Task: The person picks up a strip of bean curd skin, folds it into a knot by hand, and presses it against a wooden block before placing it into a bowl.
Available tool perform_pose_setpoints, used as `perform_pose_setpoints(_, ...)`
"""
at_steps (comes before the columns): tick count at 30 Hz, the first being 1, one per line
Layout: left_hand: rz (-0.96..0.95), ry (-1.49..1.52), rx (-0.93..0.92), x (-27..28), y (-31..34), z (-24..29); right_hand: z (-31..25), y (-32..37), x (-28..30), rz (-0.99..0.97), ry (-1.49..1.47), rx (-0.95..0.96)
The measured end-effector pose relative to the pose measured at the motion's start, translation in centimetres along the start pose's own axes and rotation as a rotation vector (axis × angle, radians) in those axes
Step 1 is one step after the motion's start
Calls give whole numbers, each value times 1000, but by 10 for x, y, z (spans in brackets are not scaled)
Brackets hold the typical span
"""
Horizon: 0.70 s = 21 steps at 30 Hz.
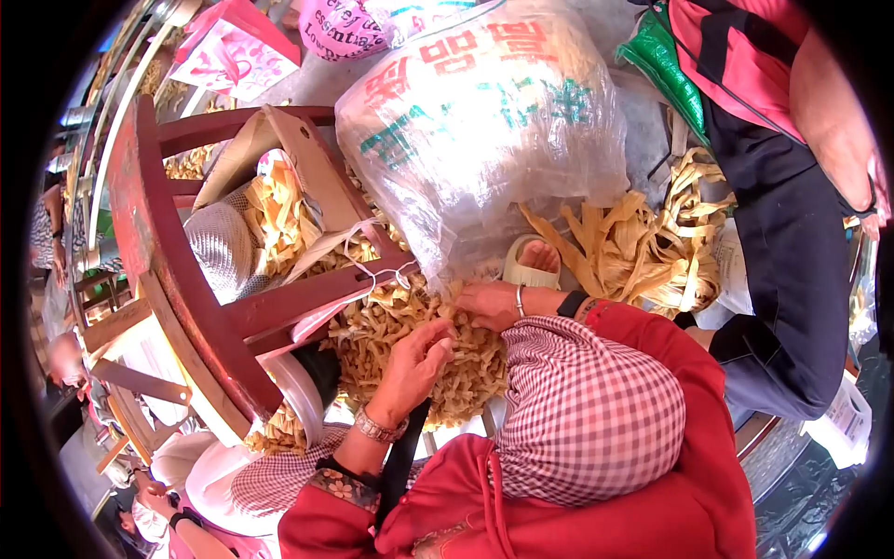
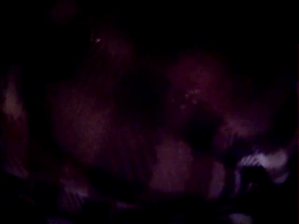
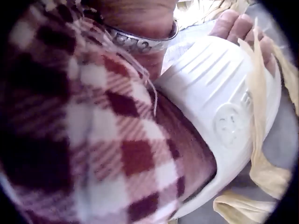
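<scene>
Both hands work close together over a heap of small knotted yellowish pieces (image 1: 475, 373). My left hand (image 1: 410, 368) reaches up from below with bent fingers, its fingertips just under the right hand's. My right hand (image 1: 494, 303) comes in from the right, a silver bangle (image 1: 520, 300) at its wrist, its fingers pointing left and down. Whether either hand pinches a strip I cannot tell. Long yellow strips (image 1: 643, 252) lie to the right. The left wrist view is almost black; the right wrist view shows checkered cloth (image 3: 131, 154), the bangle and a sandalled foot, not the fingers.
A large clear plastic bag (image 1: 484, 121) with red and green lettering stands ahead. To the left lies a red wooden chair or stool frame (image 1: 186, 279) around a cardboard box (image 1: 298, 168). A foot in a white sandal (image 1: 531, 265) is beside the right hand. Another person's dark-trousered leg (image 1: 792, 261) is at right.
</scene>
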<state>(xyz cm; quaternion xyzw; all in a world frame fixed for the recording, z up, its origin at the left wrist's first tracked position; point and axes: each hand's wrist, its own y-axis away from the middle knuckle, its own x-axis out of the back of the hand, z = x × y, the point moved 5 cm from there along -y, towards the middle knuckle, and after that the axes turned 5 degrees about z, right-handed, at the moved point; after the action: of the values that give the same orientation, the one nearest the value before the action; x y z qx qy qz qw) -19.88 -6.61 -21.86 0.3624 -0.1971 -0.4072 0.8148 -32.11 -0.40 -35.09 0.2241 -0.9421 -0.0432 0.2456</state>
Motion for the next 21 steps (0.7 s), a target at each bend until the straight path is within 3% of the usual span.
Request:
perform_pose_setpoints(4,17,70,-10,-1,3,2,8,6,0,78,-398,-154)
perform_pose_setpoints(7,3,73,-17,-1,5,-2,16,1,-7,36,-389,-265)
perform_pose_setpoints(10,-4,89,28,-4,6,-8,15,-9,-10,-118,-156,-214)
perform_pose_setpoints(19,-47,91,14,2,-4,16,12,-17,5,-329,82,-142)
perform_pose_setpoints(21,-50,56,-22,3,-9,23,2,-18,45,-123,-1,-221)
